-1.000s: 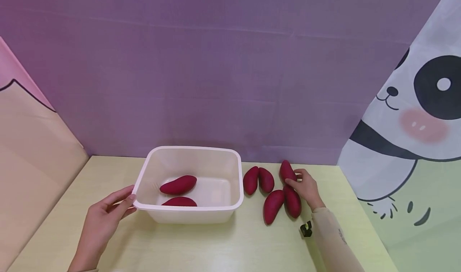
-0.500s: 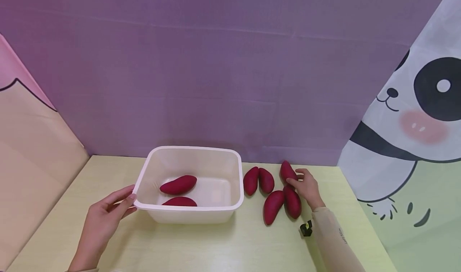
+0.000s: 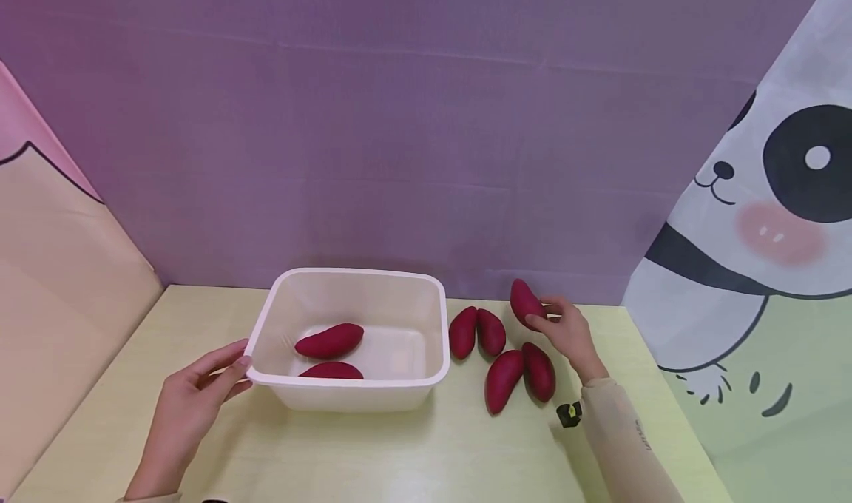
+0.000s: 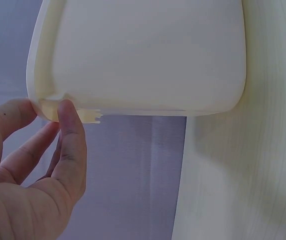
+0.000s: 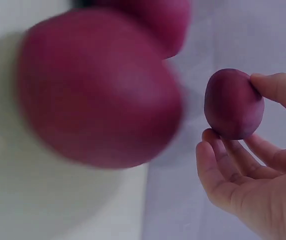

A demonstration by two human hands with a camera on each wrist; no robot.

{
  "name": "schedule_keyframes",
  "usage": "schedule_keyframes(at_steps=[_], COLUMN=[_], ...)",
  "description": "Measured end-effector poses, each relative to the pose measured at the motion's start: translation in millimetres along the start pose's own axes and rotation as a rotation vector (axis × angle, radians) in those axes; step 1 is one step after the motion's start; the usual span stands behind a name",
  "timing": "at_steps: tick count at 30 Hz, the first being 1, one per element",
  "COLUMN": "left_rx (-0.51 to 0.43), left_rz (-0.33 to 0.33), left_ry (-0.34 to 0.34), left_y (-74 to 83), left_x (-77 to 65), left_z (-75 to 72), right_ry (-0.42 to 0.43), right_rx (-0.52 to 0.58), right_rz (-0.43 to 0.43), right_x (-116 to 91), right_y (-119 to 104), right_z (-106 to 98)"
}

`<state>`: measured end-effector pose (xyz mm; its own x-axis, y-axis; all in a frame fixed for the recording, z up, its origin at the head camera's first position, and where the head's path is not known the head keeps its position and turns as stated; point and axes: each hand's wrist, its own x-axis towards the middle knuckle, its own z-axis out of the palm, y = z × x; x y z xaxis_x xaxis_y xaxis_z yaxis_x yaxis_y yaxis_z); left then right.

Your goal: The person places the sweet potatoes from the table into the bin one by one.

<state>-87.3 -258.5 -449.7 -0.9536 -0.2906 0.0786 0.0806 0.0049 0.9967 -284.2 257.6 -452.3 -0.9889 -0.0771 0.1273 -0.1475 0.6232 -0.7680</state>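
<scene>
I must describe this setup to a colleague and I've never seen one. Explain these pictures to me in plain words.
No machine here: a person works with two bare hands. The wide picture comes from a camera worn on the head, looking forward and down; the two closer ones come from cameras on the left and right wrists. On a pale, wood-patterned table stands a white, rectangular, plastic-looking tub with two dark red, tapered tubers inside. To its right lie four matching tubers. The left hand pinches the tub near its front left corner. The right hand holds a seventh tuber in its fingers, apart from the others.
</scene>
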Motion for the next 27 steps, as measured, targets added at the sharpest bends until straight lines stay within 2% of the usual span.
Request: schedule_keyframes(at_steps=[7, 14, 27], left_rx=[0.014, 0.033, 0.032], left_rz=[0.0, 0.01, -0.001], left_ry=[0.0, 0.0, 0.004], left_y=[3.0, 1.8, -0.6], left_x=[-0.7, -0.9, -0.1], left_z=[0.2, 0.1, -0.2], right_ry=[-0.047, -0.109, -0.218], right_rx=[0.029, 0.058, 0.025], right_rz=[-0.033, -0.109, -0.312], right_x=[-3, -4, 4], right_y=[-38, -79, -155], right_z=[-8, -11, 10])
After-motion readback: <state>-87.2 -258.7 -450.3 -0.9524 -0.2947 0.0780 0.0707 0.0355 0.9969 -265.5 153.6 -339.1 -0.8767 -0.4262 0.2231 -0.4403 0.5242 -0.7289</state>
